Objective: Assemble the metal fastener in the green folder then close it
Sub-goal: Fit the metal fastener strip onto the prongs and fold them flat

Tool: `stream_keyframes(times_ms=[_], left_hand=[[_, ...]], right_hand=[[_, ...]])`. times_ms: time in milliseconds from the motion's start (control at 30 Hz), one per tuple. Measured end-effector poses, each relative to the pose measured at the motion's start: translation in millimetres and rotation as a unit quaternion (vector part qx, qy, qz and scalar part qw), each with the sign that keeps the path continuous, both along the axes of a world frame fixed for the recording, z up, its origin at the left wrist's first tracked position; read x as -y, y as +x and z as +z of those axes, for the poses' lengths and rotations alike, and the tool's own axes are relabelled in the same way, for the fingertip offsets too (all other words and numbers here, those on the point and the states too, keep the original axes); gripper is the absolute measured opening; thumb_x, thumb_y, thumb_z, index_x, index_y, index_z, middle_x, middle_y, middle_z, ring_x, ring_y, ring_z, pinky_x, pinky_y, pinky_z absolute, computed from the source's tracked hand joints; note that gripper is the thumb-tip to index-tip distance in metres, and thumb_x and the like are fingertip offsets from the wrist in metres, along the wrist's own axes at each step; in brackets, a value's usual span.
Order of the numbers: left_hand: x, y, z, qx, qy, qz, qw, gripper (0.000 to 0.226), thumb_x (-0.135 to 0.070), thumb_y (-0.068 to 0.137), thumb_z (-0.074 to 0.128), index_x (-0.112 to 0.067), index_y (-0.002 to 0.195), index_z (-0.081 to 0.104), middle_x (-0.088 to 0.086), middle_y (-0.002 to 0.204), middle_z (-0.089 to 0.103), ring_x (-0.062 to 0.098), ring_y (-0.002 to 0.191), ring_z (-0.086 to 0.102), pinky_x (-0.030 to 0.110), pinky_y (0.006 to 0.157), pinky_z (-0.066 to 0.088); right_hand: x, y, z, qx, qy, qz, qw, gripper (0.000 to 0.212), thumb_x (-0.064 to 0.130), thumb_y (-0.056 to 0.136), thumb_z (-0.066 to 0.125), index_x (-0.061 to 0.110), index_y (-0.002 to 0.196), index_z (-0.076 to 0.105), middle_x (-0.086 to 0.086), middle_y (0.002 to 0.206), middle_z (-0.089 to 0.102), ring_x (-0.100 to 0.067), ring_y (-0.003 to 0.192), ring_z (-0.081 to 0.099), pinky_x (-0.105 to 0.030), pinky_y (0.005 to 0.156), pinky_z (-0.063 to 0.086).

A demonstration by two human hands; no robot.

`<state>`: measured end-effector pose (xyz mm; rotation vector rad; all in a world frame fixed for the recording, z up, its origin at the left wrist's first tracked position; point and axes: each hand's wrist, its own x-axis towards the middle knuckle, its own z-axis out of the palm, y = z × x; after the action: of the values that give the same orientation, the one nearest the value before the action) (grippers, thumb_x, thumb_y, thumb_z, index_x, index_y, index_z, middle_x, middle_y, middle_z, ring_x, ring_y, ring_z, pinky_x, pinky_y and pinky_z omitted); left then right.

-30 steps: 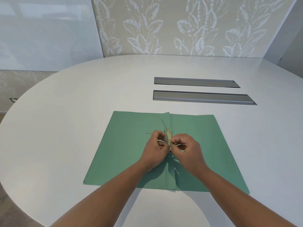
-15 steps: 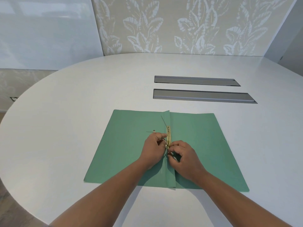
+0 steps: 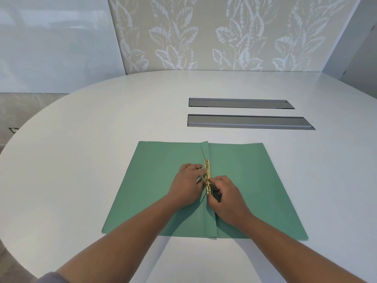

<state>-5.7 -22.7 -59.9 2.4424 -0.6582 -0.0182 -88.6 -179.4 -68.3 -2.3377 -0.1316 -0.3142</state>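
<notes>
green card is spread flat near the front edge of a white oval table (image 3: 85, 152): the green folder (image 3: 159, 193) lies open, its two leaves to either side of a raised centre fold that runs away from the viewer. along that fold, about midway up the folder, the metal fastener (image 3: 207, 170) is seen as a narrow brass-coloured strip lying lengthwise on the spine. a thin metal prong (image 3: 203, 155) rises from its far end, tilted a little to the left, and another thin prong is seen slanting between the two hands.

in the head view, the left hand (image 3: 188, 186) is laid on the left leaf just beside the strip, its fingertips (image 3: 201, 166) pressed against the strip's left edge; the fingers are curled, but whether anything is actually pinched between them cannot be told. the right hand (image 3: 226, 198) is set on the right leaf at the near end of the strip, its fingers bent inward and closed at the strip's lower end, where thumb and forefinger meet on the metal. both forearms are stretched in from the bottom of the frame, and a grey sleeve (image 3: 51, 277) is glimpsed at the lower left corner.

farther back on the table, well apart from the folder, two long grey recessed slots (image 3: 244, 121) are set parallel to each other. behind the table, a wall panel with a pale leaf pattern (image 3: 204, 33) is seen.
</notes>
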Motion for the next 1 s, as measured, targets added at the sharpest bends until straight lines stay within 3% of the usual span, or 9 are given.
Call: stream_keyframes(times_ms=[100,200,400,567,700,800,900,1000], left_hand=[[-5,7,-1,0.010,0.094,-0.029,0.995,0.045,-0.042,0.103,0.045,-0.035,0.147,0.049,-0.005,0.158,0.044,0.028,0.148,0.028,0.047,0.119,0.026],[-6,11,-3,0.023,0.129,-0.038,0.991,0.044,-0.048,0.104,0.038,-0.041,0.146,0.048,-0.006,0.157,0.043,0.027,0.146,0.028,0.050,0.113,0.025],[-6,19,-7,0.065,0.137,-0.049,0.987,0.042,-0.053,0.102,0.035,-0.042,0.137,0.055,-0.009,0.150,0.048,0.024,0.140,0.035,0.049,0.107,0.028],[-5,16,-14,0.062,0.104,-0.047,0.992,0.045,-0.053,0.097,0.035,-0.040,0.134,0.057,-0.017,0.156,0.042,0.018,0.144,0.032,0.047,0.111,0.024],[-7,18,-16,0.054,0.103,-0.056,0.992,0.052,-0.057,0.092,0.037,-0.039,0.137,0.055,-0.023,0.159,0.036,0.015,0.147,0.029,0.043,0.113,0.021],[-8,20,-16,0.049,0.106,-0.058,0.991,0.054,-0.061,0.090,0.040,-0.040,0.138,0.053,-0.024,0.160,0.035,0.013,0.147,0.026,0.040,0.112,0.018],[-8,20,-16,0.047,0.104,-0.060,0.992,0.056,-0.066,0.090,0.038,-0.040,0.137,0.054,-0.024,0.160,0.035,0.013,0.147,0.026,0.040,0.111,0.017],[-7,22,-16,0.034,0.098,-0.057,0.993,0.056,-0.064,0.088,0.038,-0.041,0.136,0.054,-0.024,0.160,0.034,0.013,0.147,0.025,0.039,0.110,0.016]], right_hand=[[-1,4,0,-0.014,-0.020,-0.006,1.000,0.035,0.022,0.089,0.062,0.015,0.123,0.069,0.006,0.102,0.055,-0.008,0.085,0.057,-0.026,0.074,0.052],[-2,6,-1,-0.019,-0.019,-0.008,1.000,0.031,0.021,0.092,0.058,0.012,0.119,0.071,0.006,0.098,0.054,-0.007,0.079,0.055,-0.017,0.068,0.042],[2,11,-1,-0.031,-0.002,-0.003,1.000,0.020,0.012,0.094,0.060,0.011,0.107,0.075,0.004,0.098,0.055,-0.004,0.081,0.055,-0.013,0.067,0.039],[9,17,2,-0.061,0.031,-0.007,0.998,0.023,0.007,0.089,0.067,0.012,0.109,0.077,0.001,0.103,0.061,-0.006,0.080,0.059,-0.010,0.071,0.044],[12,17,4,-0.078,0.077,-0.018,0.994,0.020,0.006,0.085,0.073,0.017,0.101,0.077,0.002,0.101,0.065,-0.008,0.079,0.063,-0.022,0.074,0.054],[15,16,5,-0.101,0.135,-0.035,0.985,0.017,0.013,0.080,0.077,0.024,0.091,0.074,-0.001,0.087,0.069,-0.005,0.067,0.062,-0.031,0.070,0.057],[16,13,6,-0.104,0.195,-0.022,0.975,0.014,0.022,0.076,0.078,0.030,0.087,0.075,-0.005,0.074,0.067,-0.005,0.061,0.057,-0.028,0.062,0.053],[14,11,6,-0.088,0.217,0.001,0.972,0.013,0.027,0.080,0.083,0.035,0.088,0.077,0.000,0.073,0.065,-0.007,0.062,0.053,-0.028,0.060,0.050]])
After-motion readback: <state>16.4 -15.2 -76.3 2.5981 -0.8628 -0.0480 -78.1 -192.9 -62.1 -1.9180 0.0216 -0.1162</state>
